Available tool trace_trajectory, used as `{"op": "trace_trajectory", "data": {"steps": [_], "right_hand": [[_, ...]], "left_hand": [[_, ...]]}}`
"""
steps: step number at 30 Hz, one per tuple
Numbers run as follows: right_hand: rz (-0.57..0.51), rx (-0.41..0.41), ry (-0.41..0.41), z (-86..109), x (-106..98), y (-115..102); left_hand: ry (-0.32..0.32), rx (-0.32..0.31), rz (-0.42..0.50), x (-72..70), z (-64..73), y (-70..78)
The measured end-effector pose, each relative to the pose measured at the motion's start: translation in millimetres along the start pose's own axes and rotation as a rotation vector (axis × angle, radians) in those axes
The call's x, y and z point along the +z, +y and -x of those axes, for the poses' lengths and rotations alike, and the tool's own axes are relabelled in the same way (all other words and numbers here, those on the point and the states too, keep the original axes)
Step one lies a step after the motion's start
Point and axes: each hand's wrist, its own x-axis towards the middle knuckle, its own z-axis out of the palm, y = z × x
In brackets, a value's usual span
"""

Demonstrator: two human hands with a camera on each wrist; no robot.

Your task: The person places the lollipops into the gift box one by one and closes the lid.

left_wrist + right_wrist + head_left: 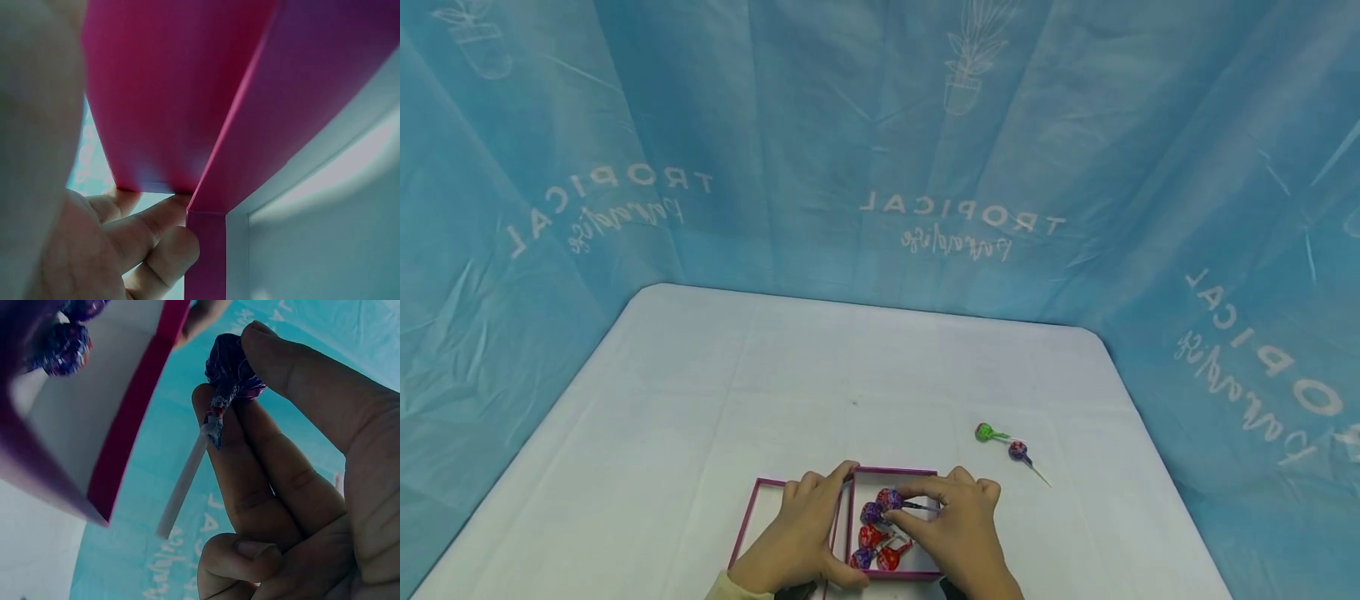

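Note:
An open white box with magenta edges [898,575] sits at the table's front, with several wrapped lollipops [872,537] in red and purple inside. Along its left side lies my left hand [805,533], fingers at the far corner and thumb at the near one, holding the box; the left wrist view shows fingertips against the magenta wall [206,250]. Over the box, my right hand [958,525] pinches a purple lollipop [228,369] by its wrapped head between thumb and fingers. Its white stick [181,487] points away from the fingertips.
A second magenta-edged tray or lid [747,521] lies left of the box, partly behind my left hand. Farther right on the white table [700,400] lie a green lollipop [984,432] and a purple lollipop [1018,451]. A blue curtain [820,125] surrounds the table.

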Motion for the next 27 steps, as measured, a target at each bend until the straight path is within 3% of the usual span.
{"op": "trace_trajectory", "data": {"steps": [11,27], "right_hand": [[-0.044,0.002,-0.117,4.4,16.4,6.0],[0.100,-0.059,-0.125,6.5,31.3,13.6]], "left_hand": [[-0.023,-0.006,-0.005,0.6,2.3,1.4],[-0.012,0.007,-0.006,-2.3,-1.0,1.1]]}}
